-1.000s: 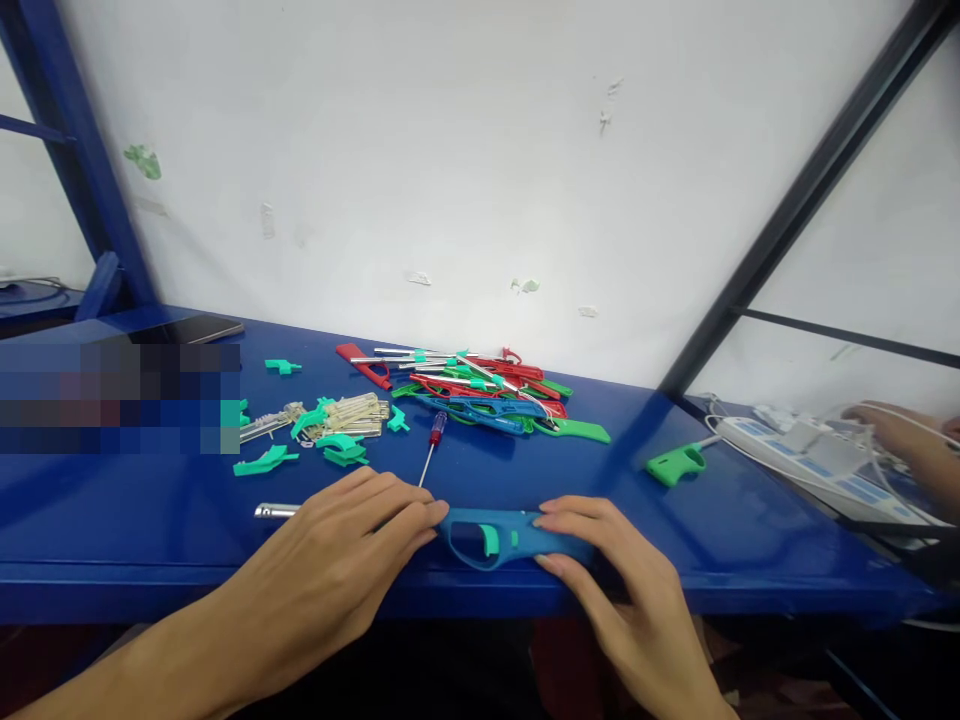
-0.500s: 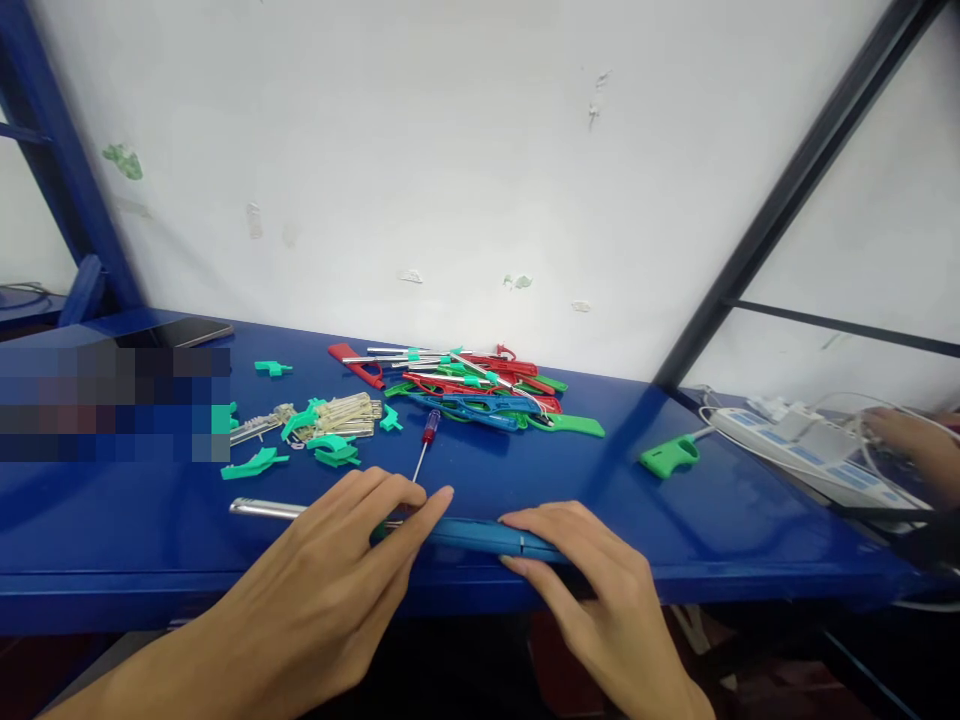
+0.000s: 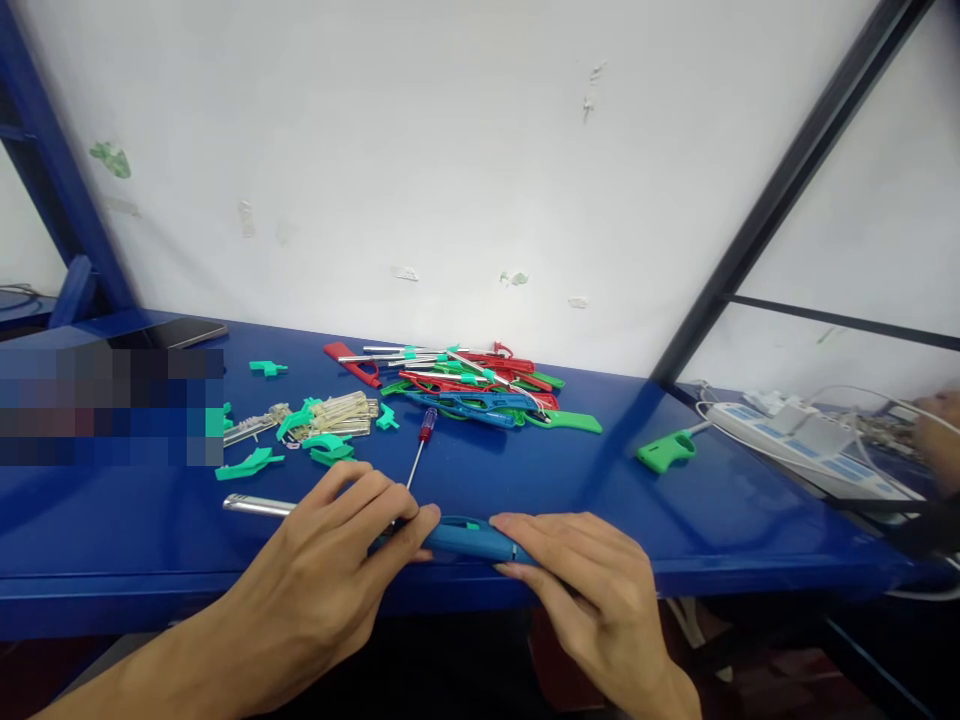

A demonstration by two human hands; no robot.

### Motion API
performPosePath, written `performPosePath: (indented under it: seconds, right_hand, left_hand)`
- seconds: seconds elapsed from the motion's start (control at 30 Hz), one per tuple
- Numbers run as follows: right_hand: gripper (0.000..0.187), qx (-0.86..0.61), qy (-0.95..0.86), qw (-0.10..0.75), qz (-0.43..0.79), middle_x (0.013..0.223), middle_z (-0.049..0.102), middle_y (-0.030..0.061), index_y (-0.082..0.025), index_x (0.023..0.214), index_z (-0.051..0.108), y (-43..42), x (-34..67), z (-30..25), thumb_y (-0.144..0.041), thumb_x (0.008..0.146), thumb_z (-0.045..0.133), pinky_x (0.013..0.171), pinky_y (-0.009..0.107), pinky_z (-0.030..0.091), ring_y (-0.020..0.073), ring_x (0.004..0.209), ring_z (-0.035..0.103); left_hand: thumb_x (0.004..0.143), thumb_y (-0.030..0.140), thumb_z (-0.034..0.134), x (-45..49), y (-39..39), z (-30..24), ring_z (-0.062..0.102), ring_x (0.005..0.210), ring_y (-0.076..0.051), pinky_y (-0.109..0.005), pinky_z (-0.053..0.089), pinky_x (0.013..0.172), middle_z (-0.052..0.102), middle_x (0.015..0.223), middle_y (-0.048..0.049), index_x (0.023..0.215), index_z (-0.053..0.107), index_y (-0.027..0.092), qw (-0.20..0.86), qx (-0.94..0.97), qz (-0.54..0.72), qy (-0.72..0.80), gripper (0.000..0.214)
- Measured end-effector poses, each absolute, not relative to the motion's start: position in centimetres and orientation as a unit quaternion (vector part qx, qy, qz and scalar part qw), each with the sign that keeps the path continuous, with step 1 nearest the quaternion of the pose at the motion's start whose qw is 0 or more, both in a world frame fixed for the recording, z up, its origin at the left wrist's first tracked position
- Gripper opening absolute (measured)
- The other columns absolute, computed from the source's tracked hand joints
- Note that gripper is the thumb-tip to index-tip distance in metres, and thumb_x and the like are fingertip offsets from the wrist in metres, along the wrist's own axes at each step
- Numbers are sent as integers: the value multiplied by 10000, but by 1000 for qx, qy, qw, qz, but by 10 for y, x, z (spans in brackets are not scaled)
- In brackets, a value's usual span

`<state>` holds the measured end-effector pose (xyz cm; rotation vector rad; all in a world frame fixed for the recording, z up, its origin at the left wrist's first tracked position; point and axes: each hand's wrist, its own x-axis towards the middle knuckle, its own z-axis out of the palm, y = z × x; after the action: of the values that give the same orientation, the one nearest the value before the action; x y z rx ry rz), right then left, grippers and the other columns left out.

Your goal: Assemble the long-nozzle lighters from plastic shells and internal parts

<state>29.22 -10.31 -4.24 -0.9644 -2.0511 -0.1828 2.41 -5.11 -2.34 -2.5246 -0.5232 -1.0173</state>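
A blue plastic handle piece (image 3: 469, 537) with a metal tube (image 3: 251, 505) sticking out to its left lies at the front edge of the blue table (image 3: 135, 540). My left hand (image 3: 341, 555) grips its left end with curled fingers. My right hand (image 3: 581, 575) pinches its right end. The piece is turned on edge, so only its narrow side shows. Just behind my left hand lies a small screwdriver (image 3: 418, 450) with a red handle.
A pile of red, blue and green plastic handles with metal tubes (image 3: 472, 390) lies mid-table. Small teal parts and metal strips (image 3: 322, 425) lie at the left. A lone green handle (image 3: 664, 452) sits right. Another person's hand (image 3: 937, 435) is by a white power strip (image 3: 802, 450).
The blue piece lay flat with its trigger opening showing; both hands have rolled it up on edge. The view has shifted slightly.
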Motion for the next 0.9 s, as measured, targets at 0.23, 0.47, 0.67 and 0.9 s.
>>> performPosePath:
  seconds: [0.23, 0.47, 0.67, 0.9]
  right_hand:
    - [266, -385, -810, 440, -49, 1090, 849, 9, -274, 1248, 738, -102, 291, -41, -184, 999, 716, 781, 332, 587, 195, 903, 803]
    - [211, -399, -798, 450, -45, 1039, 846, 2, -254, 1184, 768, -100, 289, -41, -212, 978, 752, 764, 304, 591, 185, 848, 777]
    - [162, -426, -785, 447, -48, 1046, 844, -23, -279, 1160, 753, -100, 290, -40, -239, 1008, 712, 824, 296, 580, 185, 880, 781]
    - [162, -439, -770, 459, -59, 1033, 843, -19, -292, 1155, 752, -100, 293, -44, -241, 1010, 702, 805, 297, 584, 193, 872, 786]
  left_hand:
    - [1033, 10, 526, 25, -55, -20, 498, 810, -204, -379, 409, 758, 611, 862, -52, 1234, 649, 106, 168, -896, -365, -187, 254]
    - [1102, 98, 433, 28, -63, -12, 581, 905, -230, -420, 430, 894, 679, 947, -70, 1243, 685, 120, 189, -886, -367, -213, 289]
    - [1115, 177, 453, 20, -59, -10, 589, 1025, -275, -459, 397, 977, 712, 1076, -94, 1312, 669, 136, 208, -876, -354, -255, 295]
    - [1106, 253, 535, 0, -45, -6, 600, 1011, -247, -431, 370, 966, 708, 1077, -34, 1145, 703, 224, 150, -886, -345, -271, 175]
